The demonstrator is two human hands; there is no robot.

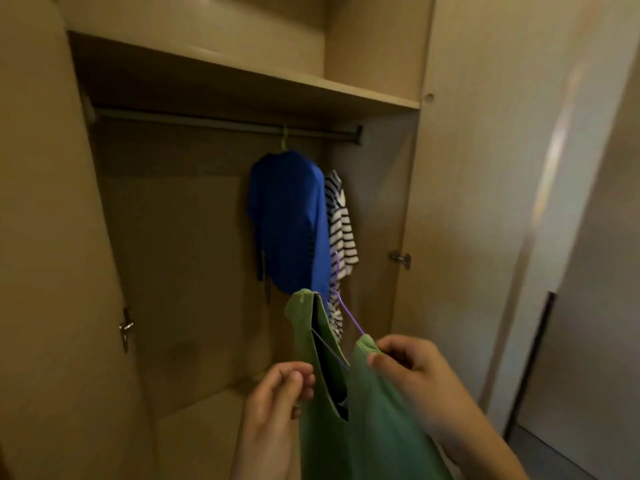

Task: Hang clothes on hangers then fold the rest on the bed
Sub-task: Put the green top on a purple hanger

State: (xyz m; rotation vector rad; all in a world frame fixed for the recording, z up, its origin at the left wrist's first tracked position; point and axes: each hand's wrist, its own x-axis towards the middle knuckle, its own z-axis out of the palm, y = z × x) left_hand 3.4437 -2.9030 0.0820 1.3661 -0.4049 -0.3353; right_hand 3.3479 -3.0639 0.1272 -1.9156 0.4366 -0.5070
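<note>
In the head view, the only one we have, we stand in front of an open wardrobe (173,271). In the centre of the frame two garments already hang on the rail (207,121): a blue shirt (287,220) on a green hanger (284,138), and just to its right a striped shirt (341,230), whose hanger we cannot see. So we judge that a part of the hanging is done.

The third garment, a green top (381,427), is in the lower centre of the frame, in front of the wardrobe and below the rail. It sits on a purple hanger (350,316), and both straps seem to lie over the hanger's arms. The left hand (277,400) pinches the edge of the top with curled fingers (301,379), near the neck opening. The right hand (412,365) pinches the right strap between thumb and fingers (377,358), close to the end of the hanger. The hook of the purple hanger points up, in front of the striped shirt, and is not on the rail.

What is left, as we judge it: to lift this hanger to the rail, where free space shows at the left of the blue shirt. The bed and the clothes for folding are not in the frame, so we cannot tell how much of that part remains.
</note>
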